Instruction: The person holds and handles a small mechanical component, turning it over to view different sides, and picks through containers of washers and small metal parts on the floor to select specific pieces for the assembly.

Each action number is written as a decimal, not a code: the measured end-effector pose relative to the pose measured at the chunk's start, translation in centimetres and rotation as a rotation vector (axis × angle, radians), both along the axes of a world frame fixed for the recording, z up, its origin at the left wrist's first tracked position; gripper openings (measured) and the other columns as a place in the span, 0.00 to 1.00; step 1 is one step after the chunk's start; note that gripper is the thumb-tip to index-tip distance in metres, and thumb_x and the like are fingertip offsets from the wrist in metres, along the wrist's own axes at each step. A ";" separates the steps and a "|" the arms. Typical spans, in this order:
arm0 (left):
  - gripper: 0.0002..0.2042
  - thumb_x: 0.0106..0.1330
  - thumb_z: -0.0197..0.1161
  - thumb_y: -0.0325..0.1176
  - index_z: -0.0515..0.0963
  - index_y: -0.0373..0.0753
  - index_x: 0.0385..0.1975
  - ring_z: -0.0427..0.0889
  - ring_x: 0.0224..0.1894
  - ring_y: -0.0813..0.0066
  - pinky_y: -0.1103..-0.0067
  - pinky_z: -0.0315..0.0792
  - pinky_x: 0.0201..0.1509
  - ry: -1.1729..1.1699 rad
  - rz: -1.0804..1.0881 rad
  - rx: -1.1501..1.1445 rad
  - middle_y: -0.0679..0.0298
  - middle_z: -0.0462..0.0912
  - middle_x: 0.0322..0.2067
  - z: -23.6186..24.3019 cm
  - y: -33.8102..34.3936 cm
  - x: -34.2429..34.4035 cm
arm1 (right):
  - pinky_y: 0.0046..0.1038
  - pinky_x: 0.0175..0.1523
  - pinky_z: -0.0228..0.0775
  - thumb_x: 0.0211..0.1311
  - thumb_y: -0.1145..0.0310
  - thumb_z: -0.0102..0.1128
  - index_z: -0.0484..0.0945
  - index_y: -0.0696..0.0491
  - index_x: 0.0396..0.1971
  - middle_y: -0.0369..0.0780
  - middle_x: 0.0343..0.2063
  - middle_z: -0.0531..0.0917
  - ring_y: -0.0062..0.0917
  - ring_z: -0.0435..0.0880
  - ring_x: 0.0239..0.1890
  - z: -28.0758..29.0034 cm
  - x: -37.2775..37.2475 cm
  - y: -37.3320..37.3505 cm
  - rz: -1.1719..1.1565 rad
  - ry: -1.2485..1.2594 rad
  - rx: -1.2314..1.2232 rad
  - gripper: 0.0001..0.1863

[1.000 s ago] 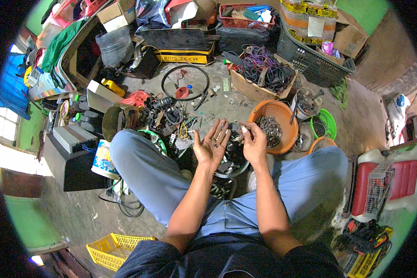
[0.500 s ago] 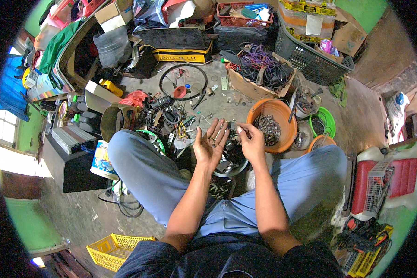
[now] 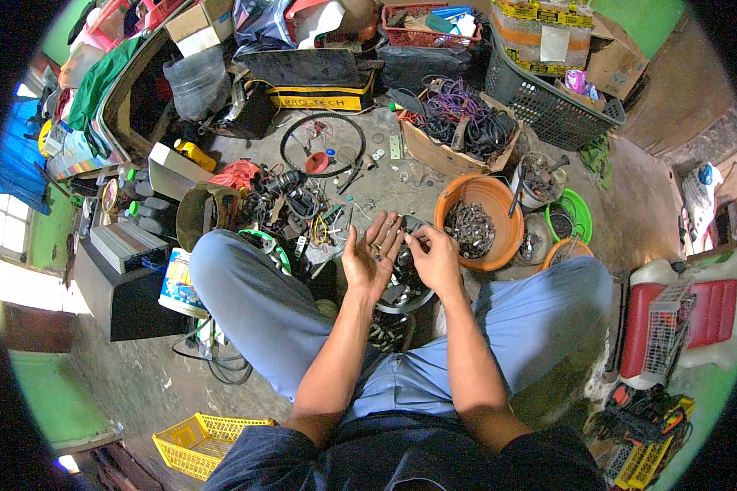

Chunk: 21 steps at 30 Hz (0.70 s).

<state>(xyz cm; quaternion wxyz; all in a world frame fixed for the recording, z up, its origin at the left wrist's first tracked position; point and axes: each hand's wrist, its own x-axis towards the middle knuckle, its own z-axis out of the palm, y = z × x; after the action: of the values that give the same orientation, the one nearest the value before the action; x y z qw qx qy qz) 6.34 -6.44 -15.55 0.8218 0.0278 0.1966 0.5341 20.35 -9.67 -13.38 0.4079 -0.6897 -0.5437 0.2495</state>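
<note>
My left hand (image 3: 372,260) is held palm up with its fingers stretched out, and a few small dark pieces lie on the palm and fingers. Close beside its fingertips, my right hand (image 3: 436,258) has thumb and fingers pinched together. Whatever is in that pinch is too small to make out. Under both hands stands a round grey container (image 3: 407,308) of dark and shiny small parts, partly covered by the hands. To the right of my right hand is an orange basin (image 3: 508,204) holding many small metal parts.
A cardboard box (image 3: 434,155) of tangled wires sits ahead, near a black belt loop (image 3: 285,151). A green basin (image 3: 584,214) stands at right. Loose cables and parts (image 3: 291,200) cover the floor at left. Behind on the left is a yellow crate (image 3: 190,446).
My right hand has moved slightly left and closer to the left fingers. The dark piece seen earlier at its fingertips no longer shows clearly. My left hand stays nearly still.
</note>
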 end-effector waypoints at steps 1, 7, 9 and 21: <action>0.35 0.73 0.45 0.56 0.62 0.26 0.65 0.65 0.69 0.55 0.63 0.58 0.73 0.005 -0.004 -0.001 0.46 0.67 0.64 -0.1 0.0 -0.1 | 0.33 0.36 0.75 0.57 0.71 0.66 0.83 0.59 0.32 0.45 0.27 0.85 0.35 0.84 0.28 0.5 -0.3 0.0 0.017 0.019 0.067 0.07; 0.37 0.73 0.43 0.57 0.60 0.27 0.67 0.62 0.70 0.56 0.64 0.56 0.74 -0.008 -0.071 0.040 0.48 0.67 0.66 0.1 -0.3 0.2 | 0.39 0.45 0.74 0.56 0.69 0.66 0.82 0.56 0.34 0.44 0.36 0.82 0.42 0.83 0.40 0.4 -1.3 -0.3 0.161 0.045 0.040 0.08; 0.37 0.73 0.42 0.58 0.60 0.27 0.67 0.62 0.70 0.55 0.65 0.55 0.74 0.009 -0.082 0.058 0.48 0.65 0.67 0.2 -0.4 0.5 | 0.33 0.40 0.75 0.57 0.73 0.65 0.83 0.58 0.36 0.42 0.33 0.82 0.35 0.84 0.34 0.3 -1.8 -0.5 0.152 -0.022 0.104 0.07; 0.39 0.73 0.41 0.60 0.53 0.27 0.69 0.56 0.73 0.55 0.64 0.49 0.76 0.025 -0.160 0.155 0.48 0.59 0.70 -0.1 -0.6 0.8 | 0.36 0.41 0.75 0.56 0.72 0.65 0.81 0.59 0.34 0.45 0.37 0.81 0.38 0.84 0.37 0.3 -2.7 -0.8 0.073 -0.127 0.063 0.08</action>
<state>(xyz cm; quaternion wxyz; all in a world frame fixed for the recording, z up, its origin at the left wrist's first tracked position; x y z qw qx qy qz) 7.15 -7.05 -15.68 0.8547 0.1137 0.1621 0.4799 17.68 -10.44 -13.13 0.3847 -0.6706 -0.6010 0.2029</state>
